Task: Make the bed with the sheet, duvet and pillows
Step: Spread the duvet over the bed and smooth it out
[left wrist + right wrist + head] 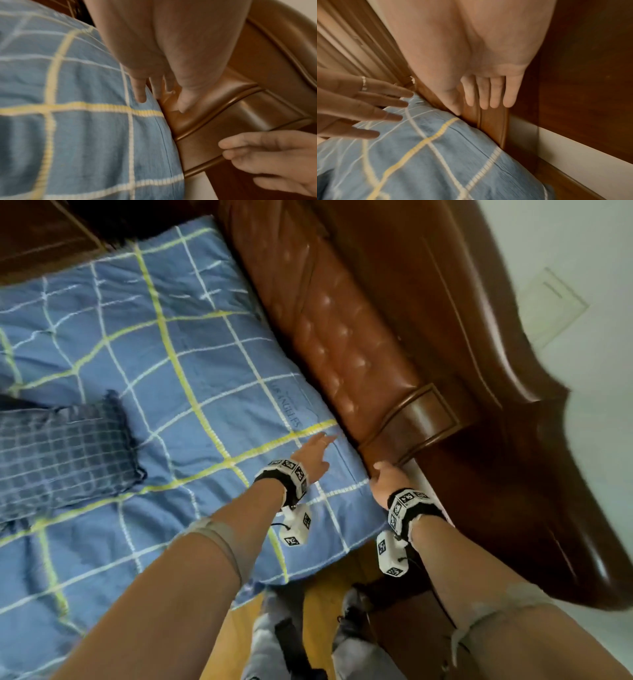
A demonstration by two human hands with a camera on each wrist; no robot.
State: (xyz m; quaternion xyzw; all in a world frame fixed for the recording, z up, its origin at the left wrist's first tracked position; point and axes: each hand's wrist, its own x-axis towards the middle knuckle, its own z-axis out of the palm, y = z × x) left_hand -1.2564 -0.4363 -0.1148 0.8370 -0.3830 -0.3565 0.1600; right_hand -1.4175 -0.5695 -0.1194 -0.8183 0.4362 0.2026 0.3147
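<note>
A blue cover [178, 371] with white and yellow checks, thick like a duvet, is spread over the bed up to the headboard. A dark navy checked pillow [68, 446] lies on it at the left. My left hand [317, 448] reaches flat over the cover's corner, and its straight fingers [142, 94] touch the cover's edge [159, 128] at the headboard. My right hand [378, 474] is at the same corner, its fingers [488, 94] straight against the wooden frame [491, 121] and its thumb at the cover's seam. Neither hand holds anything.
The brown padded leather headboard [342, 337] with a carved wooden frame [421, 419] runs along the right of the bed. A white wall [565, 285] is behind it. My shoes [352, 604] stand on the wooden floor [318, 587] beside the bed.
</note>
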